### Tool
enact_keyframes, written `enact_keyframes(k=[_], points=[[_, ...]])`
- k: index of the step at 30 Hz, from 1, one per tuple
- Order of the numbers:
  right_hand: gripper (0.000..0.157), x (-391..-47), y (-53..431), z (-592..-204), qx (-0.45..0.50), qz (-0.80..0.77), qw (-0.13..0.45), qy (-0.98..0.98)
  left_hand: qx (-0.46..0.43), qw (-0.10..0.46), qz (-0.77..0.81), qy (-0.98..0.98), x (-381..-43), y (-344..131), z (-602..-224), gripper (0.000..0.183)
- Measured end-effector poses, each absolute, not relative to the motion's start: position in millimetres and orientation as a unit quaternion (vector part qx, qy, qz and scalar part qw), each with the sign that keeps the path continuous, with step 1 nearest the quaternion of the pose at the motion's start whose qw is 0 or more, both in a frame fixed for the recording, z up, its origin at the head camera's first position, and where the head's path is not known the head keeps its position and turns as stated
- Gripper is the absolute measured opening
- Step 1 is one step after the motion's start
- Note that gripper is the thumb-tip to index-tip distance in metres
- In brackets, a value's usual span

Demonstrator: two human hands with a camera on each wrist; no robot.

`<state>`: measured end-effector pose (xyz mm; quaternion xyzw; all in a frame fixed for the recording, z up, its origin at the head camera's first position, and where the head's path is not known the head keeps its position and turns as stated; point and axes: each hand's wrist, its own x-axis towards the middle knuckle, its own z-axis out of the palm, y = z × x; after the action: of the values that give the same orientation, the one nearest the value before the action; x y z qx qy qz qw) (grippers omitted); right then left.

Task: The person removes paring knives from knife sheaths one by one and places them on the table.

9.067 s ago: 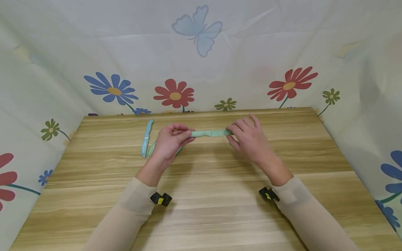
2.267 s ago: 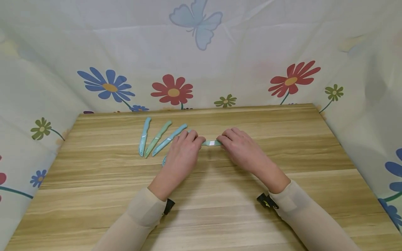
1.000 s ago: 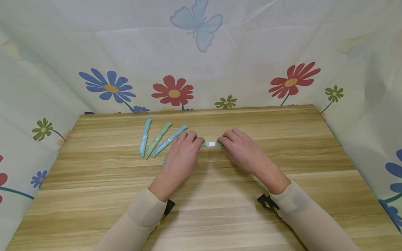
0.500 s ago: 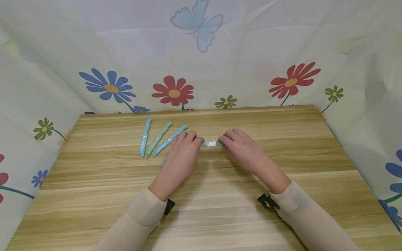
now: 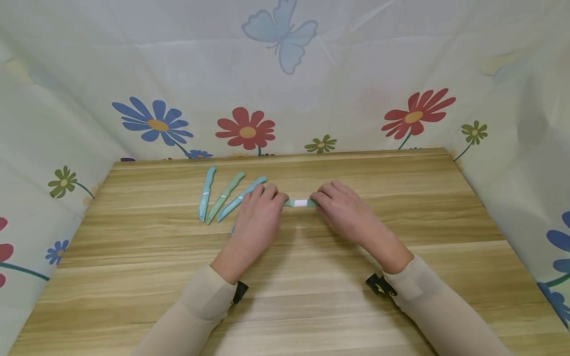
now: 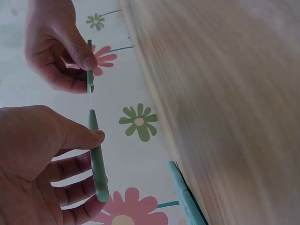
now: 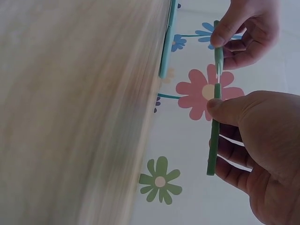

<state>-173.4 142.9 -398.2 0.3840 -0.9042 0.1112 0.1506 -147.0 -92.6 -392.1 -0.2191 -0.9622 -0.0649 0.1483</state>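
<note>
Over the middle of the table, a green paring knife is held level between the two hands. My left hand (image 5: 258, 215) pinches its handle (image 6: 97, 164) between thumb and fingers. The green sheath (image 7: 214, 140) is in the grip of my right hand (image 5: 345, 210), thumb on one side and fingers on the other. A short stretch of bare pale blade (image 5: 301, 203) shows between handle and sheath; the tip is hidden inside the sheath. Left of the hands lie a blue sheathed knife (image 5: 207, 195), a green one (image 5: 225, 198) and a second blue one (image 5: 231, 206), fanned out.
Another blue piece (image 5: 233, 229) peeks out from under the left hand. The wooden table (image 5: 285, 306) ends at the back against a white flowered curtain (image 5: 356, 74), which also hangs at both sides. A small black camera (image 5: 380, 285) sits at the right wrist.
Since about two seconds ago the gap between handle and sheath has widened slightly, baring more blade. Nine seconds ago the hands held a green knife with no blade showing. The knives on the table stay put lately.
</note>
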Motion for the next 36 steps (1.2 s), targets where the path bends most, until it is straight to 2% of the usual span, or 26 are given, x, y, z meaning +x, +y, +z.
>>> enact_keyframes(k=[36], points=[[0.023,-173.5,145.9,-399.1,0.383,0.104,0.161,-0.904,-0.206,0.148,-0.066,-0.965,-147.6,-92.9,-393.5,0.021]])
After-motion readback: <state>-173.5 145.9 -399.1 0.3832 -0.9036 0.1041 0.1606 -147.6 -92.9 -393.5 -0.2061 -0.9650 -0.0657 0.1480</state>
